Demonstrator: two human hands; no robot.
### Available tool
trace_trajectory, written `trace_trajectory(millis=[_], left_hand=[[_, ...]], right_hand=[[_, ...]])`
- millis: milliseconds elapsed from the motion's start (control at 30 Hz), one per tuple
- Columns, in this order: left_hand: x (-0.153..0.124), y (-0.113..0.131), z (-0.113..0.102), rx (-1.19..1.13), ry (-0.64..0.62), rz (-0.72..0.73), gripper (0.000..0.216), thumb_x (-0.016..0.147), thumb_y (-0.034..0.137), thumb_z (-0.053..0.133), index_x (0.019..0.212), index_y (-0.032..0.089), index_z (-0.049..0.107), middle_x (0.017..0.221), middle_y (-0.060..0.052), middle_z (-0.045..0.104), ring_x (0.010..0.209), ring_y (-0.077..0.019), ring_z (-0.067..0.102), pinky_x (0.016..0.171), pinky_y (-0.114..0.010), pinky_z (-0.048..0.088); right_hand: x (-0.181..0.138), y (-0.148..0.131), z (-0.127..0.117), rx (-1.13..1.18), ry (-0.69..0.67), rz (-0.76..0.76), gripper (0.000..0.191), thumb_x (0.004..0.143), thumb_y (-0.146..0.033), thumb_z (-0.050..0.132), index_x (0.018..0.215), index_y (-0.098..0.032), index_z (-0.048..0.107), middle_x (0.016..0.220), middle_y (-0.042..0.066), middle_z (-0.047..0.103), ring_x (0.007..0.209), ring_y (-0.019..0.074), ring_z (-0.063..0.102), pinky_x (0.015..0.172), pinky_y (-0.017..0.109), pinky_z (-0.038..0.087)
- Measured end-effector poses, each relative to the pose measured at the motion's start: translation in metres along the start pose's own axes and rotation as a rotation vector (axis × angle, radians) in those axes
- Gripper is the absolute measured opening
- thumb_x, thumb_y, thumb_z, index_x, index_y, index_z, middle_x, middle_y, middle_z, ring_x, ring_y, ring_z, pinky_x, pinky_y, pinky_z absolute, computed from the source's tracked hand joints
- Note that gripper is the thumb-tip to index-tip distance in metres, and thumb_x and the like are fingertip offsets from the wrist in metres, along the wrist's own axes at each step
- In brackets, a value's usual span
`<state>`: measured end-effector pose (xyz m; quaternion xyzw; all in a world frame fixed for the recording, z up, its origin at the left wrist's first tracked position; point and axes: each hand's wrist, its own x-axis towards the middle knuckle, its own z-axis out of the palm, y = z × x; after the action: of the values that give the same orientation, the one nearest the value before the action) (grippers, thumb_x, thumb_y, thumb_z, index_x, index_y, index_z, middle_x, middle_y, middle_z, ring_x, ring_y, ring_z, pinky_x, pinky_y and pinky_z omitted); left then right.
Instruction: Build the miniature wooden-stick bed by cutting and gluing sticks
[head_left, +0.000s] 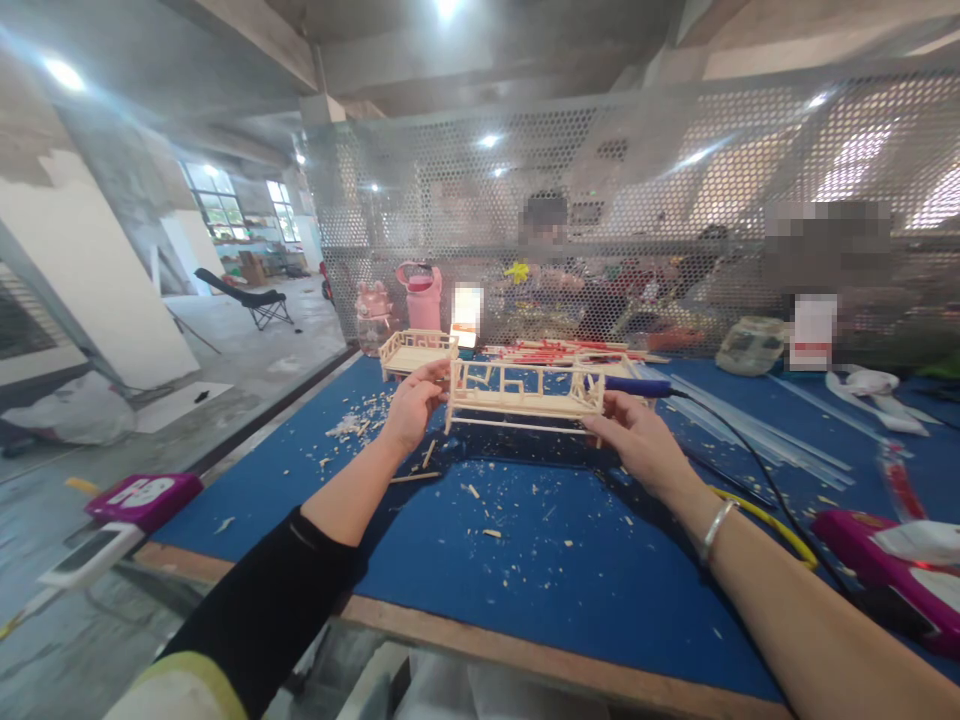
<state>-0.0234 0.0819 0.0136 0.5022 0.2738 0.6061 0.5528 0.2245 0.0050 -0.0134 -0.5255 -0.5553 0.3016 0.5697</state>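
Note:
A small wooden model bench, built from thin pale sticks with an openwork back, is held up over the blue tabletop. My left hand pinches its left end between thumb and fingers. At the other end, my right hand grips the right side near the corner post. Behind that right end lies a blue-handled tool with a black cord; its tip is hidden. A second stick-built model bench stands on the table beyond my left hand.
Wood scraps litter the blue table. Red-and-pale sticks lie along the back, beside clear plastic strips. A pink bottle, a lit phone and a glass jar stand before the perforated metal screen. People sit behind it.

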Motion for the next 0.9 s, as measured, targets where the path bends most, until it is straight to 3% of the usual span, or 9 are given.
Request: trace_trajectory(millis=[100, 167, 367, 567, 733, 900], left_hand=[[0.001, -0.001, 0.001, 0.076, 0.18, 0.01, 0.011, 0.062, 0.018, 0.056, 0.073, 0.017, 0.059, 0.067, 0.002, 0.063, 0.05, -0.0067, 0.054, 0.049, -0.018, 0.042], [0.003, -0.001, 0.001, 0.108, 0.22, 0.005, 0.009, 0.066, 0.024, 0.06, 0.066, 0.016, 0.057, 0.058, 0.003, 0.058, 0.045, -0.0058, 0.05, 0.047, -0.018, 0.04], [0.003, -0.003, -0.002, 0.159, 0.173, -0.005, 0.026, 0.054, 0.033, 0.077, 0.061, 0.014, 0.06, 0.049, 0.004, 0.056, 0.044, -0.0058, 0.048, 0.049, -0.019, 0.041], [0.001, -0.003, -0.004, 0.206, -0.07, 0.044, 0.042, 0.055, 0.048, 0.075, 0.08, 0.015, 0.068, 0.069, -0.001, 0.067, 0.06, -0.0087, 0.056, 0.06, -0.02, 0.044], [0.006, -0.012, -0.012, 0.283, -0.057, 0.039, 0.044, 0.051, 0.047, 0.077, 0.081, 0.016, 0.071, 0.077, -0.002, 0.07, 0.069, -0.0125, 0.06, 0.074, -0.024, 0.046], [0.01, -0.019, -0.022, 0.51, -0.025, 0.048, 0.038, 0.059, 0.042, 0.073, 0.087, 0.017, 0.072, 0.074, -0.001, 0.069, 0.066, -0.014, 0.059, 0.069, -0.025, 0.047]], right_hand=[[0.0, 0.002, 0.0, -0.013, -0.002, -0.02, 0.038, 0.063, -0.044, 0.063, 0.09, -0.019, 0.054, 0.072, 0.001, 0.062, 0.059, 0.0137, 0.054, 0.059, 0.029, 0.047], [0.0, 0.002, 0.0, -0.03, -0.004, -0.034, 0.037, 0.066, -0.045, 0.061, 0.091, -0.019, 0.054, 0.068, 0.0, 0.06, 0.059, 0.014, 0.054, 0.058, 0.029, 0.048], [0.0, 0.002, -0.001, -0.043, -0.014, -0.027, 0.042, 0.065, -0.047, 0.062, 0.093, -0.018, 0.054, 0.073, 0.002, 0.061, 0.06, 0.0143, 0.055, 0.056, 0.03, 0.049], [0.001, 0.003, -0.001, 0.007, -0.054, -0.027, 0.046, 0.059, -0.047, 0.068, 0.092, -0.019, 0.051, 0.074, 0.0, 0.059, 0.059, 0.0128, 0.054, 0.057, 0.028, 0.048], [0.004, 0.01, 0.0, -0.006, -0.024, -0.051, 0.05, 0.054, -0.048, 0.072, 0.09, -0.02, 0.05, 0.08, 0.001, 0.06, 0.068, 0.0143, 0.058, 0.066, 0.031, 0.05], [0.006, 0.018, -0.001, -0.069, -0.016, -0.061, 0.045, 0.058, -0.044, 0.069, 0.091, -0.019, 0.051, 0.082, 0.003, 0.062, 0.072, 0.0161, 0.06, 0.072, 0.035, 0.051]])
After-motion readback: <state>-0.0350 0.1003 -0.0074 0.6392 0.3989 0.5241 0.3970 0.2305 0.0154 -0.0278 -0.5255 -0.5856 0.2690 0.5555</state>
